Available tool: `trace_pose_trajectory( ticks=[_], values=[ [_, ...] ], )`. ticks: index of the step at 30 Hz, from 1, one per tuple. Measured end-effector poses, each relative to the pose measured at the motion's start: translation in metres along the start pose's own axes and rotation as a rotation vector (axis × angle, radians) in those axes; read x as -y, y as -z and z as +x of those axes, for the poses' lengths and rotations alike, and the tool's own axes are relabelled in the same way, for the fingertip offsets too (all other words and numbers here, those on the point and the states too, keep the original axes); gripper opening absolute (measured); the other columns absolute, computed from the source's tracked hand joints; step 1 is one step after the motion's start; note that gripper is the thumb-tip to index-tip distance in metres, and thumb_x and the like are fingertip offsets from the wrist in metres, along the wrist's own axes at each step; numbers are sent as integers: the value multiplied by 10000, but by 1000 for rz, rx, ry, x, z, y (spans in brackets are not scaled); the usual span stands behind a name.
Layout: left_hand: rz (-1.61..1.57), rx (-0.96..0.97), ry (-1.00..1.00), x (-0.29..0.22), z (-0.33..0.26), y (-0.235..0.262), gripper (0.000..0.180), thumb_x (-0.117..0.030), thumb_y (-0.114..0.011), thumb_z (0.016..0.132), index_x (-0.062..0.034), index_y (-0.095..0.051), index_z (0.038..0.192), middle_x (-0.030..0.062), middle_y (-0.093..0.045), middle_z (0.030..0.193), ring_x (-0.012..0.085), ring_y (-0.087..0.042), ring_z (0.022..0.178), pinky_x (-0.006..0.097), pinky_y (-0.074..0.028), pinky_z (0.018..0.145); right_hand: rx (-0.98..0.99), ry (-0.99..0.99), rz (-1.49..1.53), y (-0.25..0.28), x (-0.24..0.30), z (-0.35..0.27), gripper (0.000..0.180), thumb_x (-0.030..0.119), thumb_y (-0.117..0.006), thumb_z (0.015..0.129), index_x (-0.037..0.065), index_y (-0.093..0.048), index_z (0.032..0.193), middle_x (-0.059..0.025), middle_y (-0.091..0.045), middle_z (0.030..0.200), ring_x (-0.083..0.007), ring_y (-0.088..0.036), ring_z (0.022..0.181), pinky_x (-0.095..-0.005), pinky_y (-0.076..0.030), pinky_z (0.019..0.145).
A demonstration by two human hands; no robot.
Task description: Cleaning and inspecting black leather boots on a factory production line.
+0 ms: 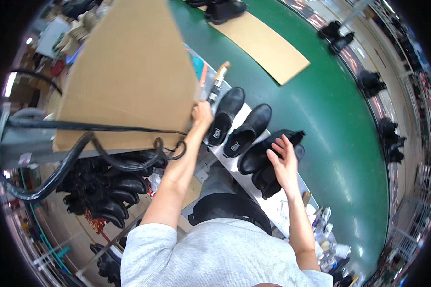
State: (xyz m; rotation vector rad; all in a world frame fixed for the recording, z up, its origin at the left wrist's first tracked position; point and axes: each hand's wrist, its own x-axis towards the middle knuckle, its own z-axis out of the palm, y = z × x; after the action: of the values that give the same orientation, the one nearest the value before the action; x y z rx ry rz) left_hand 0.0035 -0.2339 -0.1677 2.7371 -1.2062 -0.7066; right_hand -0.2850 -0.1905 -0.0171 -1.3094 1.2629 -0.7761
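My left hand [202,113] is closed at the right edge of a large brown cardboard sheet [134,71]. What its fingers hold is hidden. Just beyond it lies a slim tool [215,88] with a dark and silver body and a tan end; whether the hand grips it cannot be told. Beside that hand a black ankle boot [231,103] stands on a pale ledge, with a second black boot [254,124] to its right. My right hand [285,165] has its fingers apart over another pair of black boots [258,160], which lie close together and are partly covered by the hand.
A green work surface [330,143] curves along the right, with a tan board [263,45] on it. Black cables [81,143] loop across the left. Several dark shoes [115,189] hang on a rack below. Crumpled clear plastic and small bottles [328,244] crowd the lower right.
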Motion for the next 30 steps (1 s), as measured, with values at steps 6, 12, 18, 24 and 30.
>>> trace_pose_trajectory(
  ticks=[6,12,18,24,30],
  values=[
    [-54,-79,-15,5,2,5,329,-54,-667,731,37,-562,1030,236,-634,988,378,-637,935,473,-529,787,-392,-294,-146,120,-17,-41,289,258,-663,862,-26,-613,878,-102,-653,751,-106,-612,604,-207,-482,514],
    [-603,-281,-175,8,-61,0,292,-52,-545,799,74,-522,1062,291,-578,1027,451,-553,983,481,-458,848,-262,-521,64,90,-120,-37,911,672,-387,867,73,-75,1477,-138,-87,1533,-305,-141,1395,-497,-179,1099],
    [-726,-411,-460,48,-266,35,249,-65,-518,843,29,-530,1074,224,-580,1014,392,-544,992,420,-454,838,-142,-413,283,50,-122,-32,895,682,-347,873,115,-23,1485,-122,-61,1537,-275,-195,1385,-479,-187,1107],
    [-373,-516,212,228,-355,-12,288,-23,-509,743,39,-596,1010,242,-608,966,391,-579,938,436,-465,830,4,-388,341,97,-140,-37,729,539,-340,952,-43,-278,1387,-182,-376,1406,-318,-398,1280,-457,-422,987],
    [-160,-785,860,466,-379,55,251,-105,-543,738,10,-596,955,248,-621,964,378,-602,948,431,-486,847,24,-253,-63,160,-141,-97,235,176,-578,914,-56,-601,941,-126,-662,794,-151,-640,611,-233,-526,508]
  ],
)
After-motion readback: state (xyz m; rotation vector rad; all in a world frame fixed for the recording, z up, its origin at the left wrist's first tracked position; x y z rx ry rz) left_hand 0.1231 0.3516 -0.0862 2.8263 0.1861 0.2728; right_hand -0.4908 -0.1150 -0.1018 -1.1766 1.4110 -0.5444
